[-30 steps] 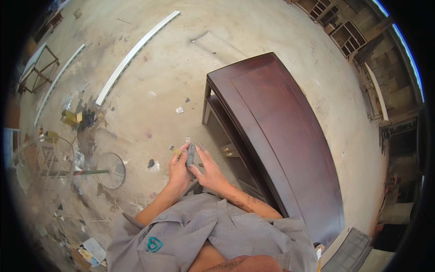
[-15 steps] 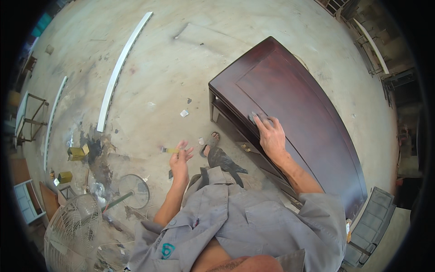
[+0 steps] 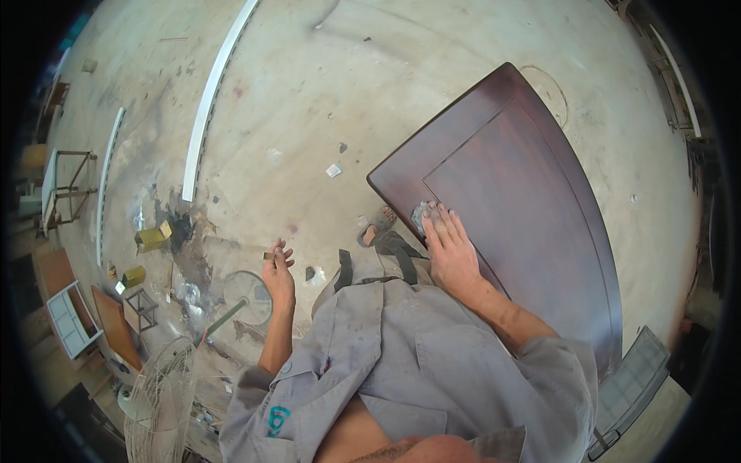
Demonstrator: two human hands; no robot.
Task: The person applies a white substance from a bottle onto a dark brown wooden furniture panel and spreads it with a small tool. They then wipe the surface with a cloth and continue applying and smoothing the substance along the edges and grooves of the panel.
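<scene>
A dark reddish-brown wooden desk or cabinet with a curved edge and an inlaid line stands at my right, its glossy top (image 3: 525,208) facing up. My right hand (image 3: 449,248) lies on that top near its left edge, fingers stretched forward. Under and beside its fingers is a crumpled grey wad (image 3: 420,217), perhaps cloth or steel wool. My left hand (image 3: 279,272) is raised over the floor, away from the desk. Between its thumb and fingers it pinches a small, narrow yellowish-olive object (image 3: 268,255), too small to name.
A standing fan (image 3: 162,401) with a round base (image 3: 247,299) is at my lower left. Yellow tins (image 3: 151,238) stand beside dark floor stains. A long white strip (image 3: 216,104) lies on the floor ahead. At the lower right is a grey panelled piece (image 3: 634,361).
My view has shifted, showing more of the desktop. My right hand has flattened and moved nearer my body along the left edge. My left hand has turned, still pinching the small object.
</scene>
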